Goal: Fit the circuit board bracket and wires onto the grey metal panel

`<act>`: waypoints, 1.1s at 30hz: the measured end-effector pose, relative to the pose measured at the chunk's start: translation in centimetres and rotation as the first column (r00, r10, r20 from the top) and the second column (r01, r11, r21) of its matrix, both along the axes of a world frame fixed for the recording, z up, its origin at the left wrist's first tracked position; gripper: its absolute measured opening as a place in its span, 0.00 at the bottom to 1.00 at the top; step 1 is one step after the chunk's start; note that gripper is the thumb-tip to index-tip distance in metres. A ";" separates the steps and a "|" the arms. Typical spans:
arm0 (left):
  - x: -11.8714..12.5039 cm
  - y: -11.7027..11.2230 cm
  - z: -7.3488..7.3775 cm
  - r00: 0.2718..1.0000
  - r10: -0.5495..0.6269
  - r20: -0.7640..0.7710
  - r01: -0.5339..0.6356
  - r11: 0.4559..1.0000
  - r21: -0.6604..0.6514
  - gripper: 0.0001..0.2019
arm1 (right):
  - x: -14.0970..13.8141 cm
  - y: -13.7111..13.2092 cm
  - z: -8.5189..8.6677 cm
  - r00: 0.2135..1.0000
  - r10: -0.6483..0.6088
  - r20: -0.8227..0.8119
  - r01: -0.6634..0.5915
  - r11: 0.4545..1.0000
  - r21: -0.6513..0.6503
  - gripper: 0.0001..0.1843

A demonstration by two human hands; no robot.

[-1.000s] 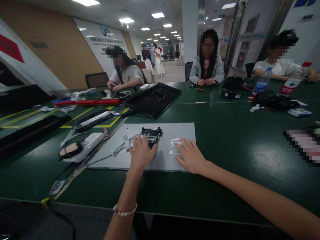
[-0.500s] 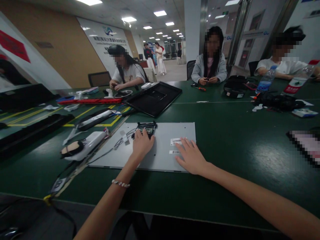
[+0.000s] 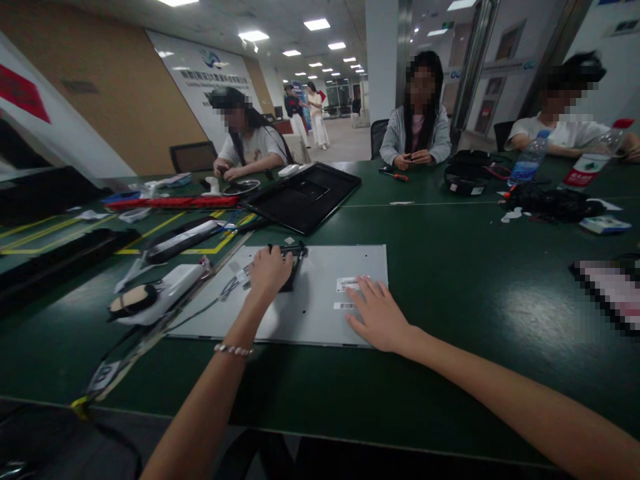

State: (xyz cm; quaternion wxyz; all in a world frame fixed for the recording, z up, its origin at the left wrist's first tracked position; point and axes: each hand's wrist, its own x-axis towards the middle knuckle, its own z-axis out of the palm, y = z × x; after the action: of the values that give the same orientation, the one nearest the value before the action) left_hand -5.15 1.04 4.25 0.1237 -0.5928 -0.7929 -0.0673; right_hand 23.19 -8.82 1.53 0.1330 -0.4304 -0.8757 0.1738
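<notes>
The black module [image 3: 297, 267] is held tilted over the far half of the silver panel [image 3: 325, 327] by the curled fingers of the left hand [image 3: 271, 272]; its far edge is aligned roughly with the panel's, its long axis masked. On the panel's right, the right hand [image 3: 379, 312] is laid, fingers spread.
</notes>
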 end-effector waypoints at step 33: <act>-5.0 13.1 -0.7 0.961 -0.104 0.257 0.106 0.994 0.003 0.16 | -0.5 0.5 0.4 1.000 -0.001 0.016 0.002 0.999 -0.049 0.35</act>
State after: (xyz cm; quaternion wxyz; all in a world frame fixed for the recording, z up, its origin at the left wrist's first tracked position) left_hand -10.15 14.11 3.55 0.0133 -0.6210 -0.7700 -0.1457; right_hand 22.69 -8.33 1.95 0.1157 -0.4357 -0.8718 0.1916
